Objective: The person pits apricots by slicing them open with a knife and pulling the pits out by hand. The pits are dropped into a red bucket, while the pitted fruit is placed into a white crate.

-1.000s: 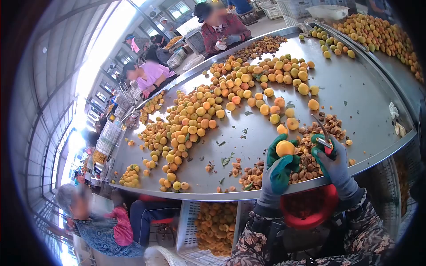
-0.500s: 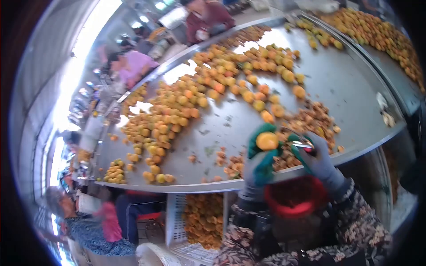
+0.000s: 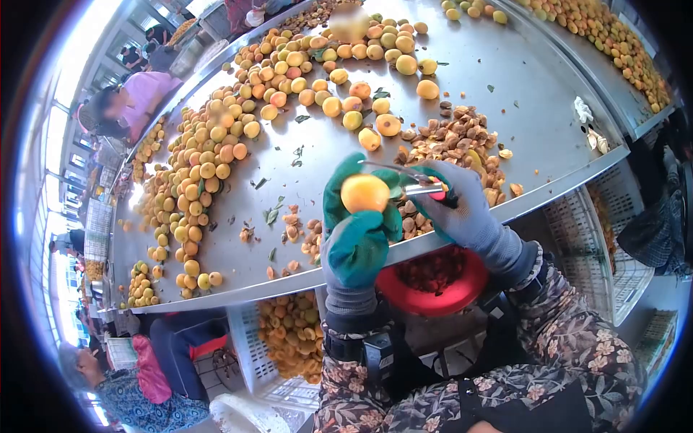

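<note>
At the centre of the frame, our left hand (image 3: 355,249) curls its fingers around a fruit (image 3: 364,193); our right hand (image 3: 462,206) grips a knife (image 3: 421,189) near it, before the desk (image 3: 527,108).

Yellow-orange fruit (image 3: 364,194), green-and-grey gloves (image 3: 357,249), floral-patterned sleeves (image 3: 577,339)

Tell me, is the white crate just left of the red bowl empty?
Not empty: orange fruit lies heaped in the white crate. The table hides part of it; whether it is full, I cannot tell.
</note>
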The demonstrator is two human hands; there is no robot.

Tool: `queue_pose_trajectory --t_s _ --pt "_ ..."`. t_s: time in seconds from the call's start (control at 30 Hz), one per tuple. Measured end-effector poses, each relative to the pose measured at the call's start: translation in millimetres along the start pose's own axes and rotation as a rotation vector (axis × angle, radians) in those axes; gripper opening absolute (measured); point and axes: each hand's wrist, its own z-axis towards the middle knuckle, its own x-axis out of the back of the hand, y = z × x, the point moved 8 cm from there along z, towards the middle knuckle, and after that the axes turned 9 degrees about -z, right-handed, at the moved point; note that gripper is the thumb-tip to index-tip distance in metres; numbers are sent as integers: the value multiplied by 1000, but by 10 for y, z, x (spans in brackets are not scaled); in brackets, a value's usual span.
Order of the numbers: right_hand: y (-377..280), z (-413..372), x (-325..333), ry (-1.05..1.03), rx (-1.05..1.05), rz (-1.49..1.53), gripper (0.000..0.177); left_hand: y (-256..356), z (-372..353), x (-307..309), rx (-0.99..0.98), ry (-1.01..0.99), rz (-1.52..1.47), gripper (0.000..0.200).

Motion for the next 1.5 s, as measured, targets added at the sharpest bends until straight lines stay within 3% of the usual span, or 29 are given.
queue_pose_trajectory --t_s 0.13,0.23,0.3,0.37,0.43,0.67,0.77,0.83,0.87,0.93,1.03,1.07,1.1,1.17,1.2,1.3,1.4,1.47,1.5 --pt "-22 -8 2 5 -19 8 23 64 6 49 -163 24 361 51" --pt "-35 -14 -46 -36 2 17 24 -143 63 39 153 27 -681 42" --pt "-16 -31 -145 -139 -16 5 27 -98 68 82 8 82 -261 35" --pt "11 -69 -181 -117 15 -28 30 41 63 51 -182 158 255 39" --pt "-4 -73 -189 -79 41 -129 30 -312 31 37 318 295 -471 40" --pt "14 -46 -269 -153 1 -128 26 -435 -3 134 296 395 -444 32" --pt "19 -53 -299 -144 -3 -165 25 -425 11 92 310 382 -447 48" --pt "-7 -63 -317 -142 29 -227 26 -367 -30 121 230 635 -400 46" --pt "-24 -64 -333 -143 30 -227 26 -356 -44 175 228 636 -400 46" --pt "-19 -74 -416 -208 -29 -249 27 -393 -13 116 318 335 -481 42" --pt "-58 -85 -472 -224 -56 -297 27 -456 -98 219 313 312 -445 38" --pt "-84 -97 -458 -153 -6 -287 23 -405 -89 261 195 347 -290 34" --pt "-49 -109 -485 -181 -27 -301 26 -249 -65 297 -20 369 47 32" --pt "24 -87 -570 -210 -42 -354 25 -156 -85 362 -257 418 394 28" --pt "75 -84 -610 -220 -55 -406 21 -459 -62 568 -182 529 186 25" --pt "43 20 -585 -174 -43 -421 15 -106 -35 290 -354 325 497 28" --pt "93 -3 -400 -96 -97 -447 13 68 -27 97 -379 152 604 31" --pt "42 8 -297 -84 -53 -430 13 -104 11 -37 123 24 -146 36" --pt "19 4 -273 -86 -49 -427 13 -111 -1 -37 119 27 -143 36"
